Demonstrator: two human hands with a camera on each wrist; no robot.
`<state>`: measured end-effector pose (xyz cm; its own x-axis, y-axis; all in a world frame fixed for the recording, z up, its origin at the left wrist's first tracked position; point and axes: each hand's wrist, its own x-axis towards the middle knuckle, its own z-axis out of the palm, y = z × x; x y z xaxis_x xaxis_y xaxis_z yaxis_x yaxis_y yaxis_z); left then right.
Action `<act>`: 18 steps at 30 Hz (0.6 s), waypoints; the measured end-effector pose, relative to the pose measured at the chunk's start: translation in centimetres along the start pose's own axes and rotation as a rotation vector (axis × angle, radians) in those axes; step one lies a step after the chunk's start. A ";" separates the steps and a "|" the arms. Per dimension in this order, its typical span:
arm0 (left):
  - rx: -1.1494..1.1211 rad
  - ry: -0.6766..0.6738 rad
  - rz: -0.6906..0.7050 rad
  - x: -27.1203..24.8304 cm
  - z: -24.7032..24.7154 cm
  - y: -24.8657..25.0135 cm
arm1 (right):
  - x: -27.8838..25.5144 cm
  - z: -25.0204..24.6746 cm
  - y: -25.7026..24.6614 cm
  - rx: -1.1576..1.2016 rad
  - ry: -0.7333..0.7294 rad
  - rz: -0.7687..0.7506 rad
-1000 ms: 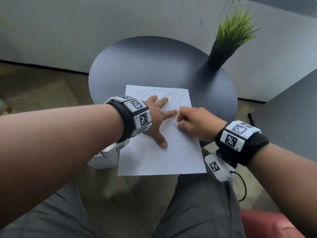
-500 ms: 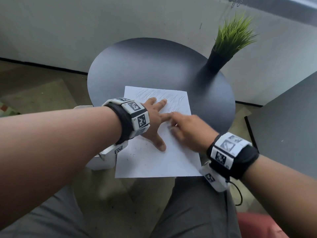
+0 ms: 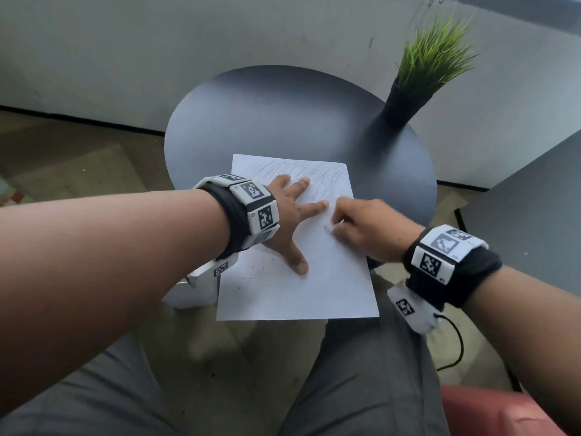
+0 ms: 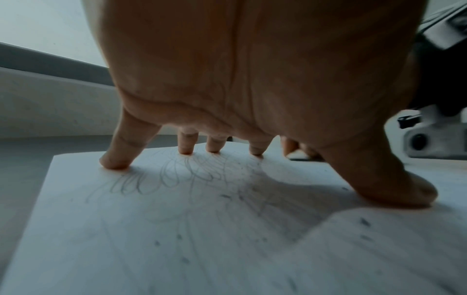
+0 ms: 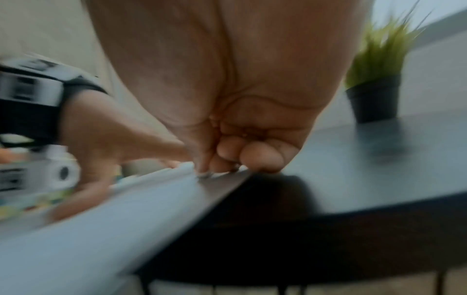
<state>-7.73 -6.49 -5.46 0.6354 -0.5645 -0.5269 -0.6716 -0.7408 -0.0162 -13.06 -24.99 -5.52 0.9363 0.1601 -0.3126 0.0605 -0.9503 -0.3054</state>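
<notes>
Paper sheet (image 3: 298, 291) lies on the round dark tabletop (image 3: 283, 121), its near end hanging past the rim toward the person's lap. From the head view, the left hand (image 3: 283, 225) rests on the sheet with its fingers apart and straight, beside the right hand (image 3: 367, 228), whose fingers are curled. Only the left wrist view shows that the palm arches clear of the paper, so just the fingertips (image 4: 116, 161) and thumb press down among looping pencil scribbles (image 4: 161, 179) and dark crumbs (image 4: 364, 221). It also catches a small pale piece (image 4: 299, 156) pinched under the right fingers, hidden from above. The right wrist view, blurred, shows those fingers bunched together near the sheet's right edge, and the potted plant (image 5: 374, 99) standing upright well apart on the tabletop.
</notes>
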 end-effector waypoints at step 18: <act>0.034 -0.035 -0.014 0.5 -0.4 0.0 | -2.6 2.0 -2.5 -0.084 -0.104 -0.271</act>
<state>-7.23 -6.96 -5.37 0.6313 -0.5405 -0.5562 -0.6756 -0.7354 -0.0520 -16.30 -22.49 -5.78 0.8420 0.4336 -0.3210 0.3361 -0.8870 -0.3166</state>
